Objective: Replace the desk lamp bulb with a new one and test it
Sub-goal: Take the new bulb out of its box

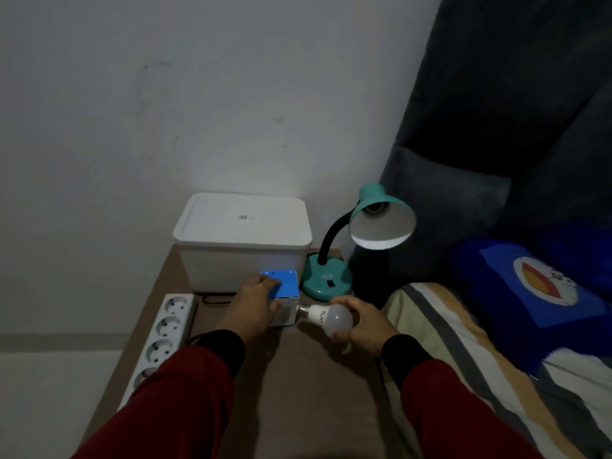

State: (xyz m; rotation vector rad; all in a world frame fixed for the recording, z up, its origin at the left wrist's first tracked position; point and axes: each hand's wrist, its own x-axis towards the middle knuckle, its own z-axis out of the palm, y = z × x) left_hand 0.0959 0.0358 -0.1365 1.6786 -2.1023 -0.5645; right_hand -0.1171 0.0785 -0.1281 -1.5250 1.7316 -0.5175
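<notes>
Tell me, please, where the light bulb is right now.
In the right hand, low over the table, the bulb points its screw base at the blue box.

Storage bin (241,240) at back of table (298,376), against wall. Desk lamp (347,246) just right of bin. Bulb box (281,296) in front of bin; bulb (328,318) just right of box. Power strip (159,339) along table's left edge. Bed (496,359) right of table.
</notes>
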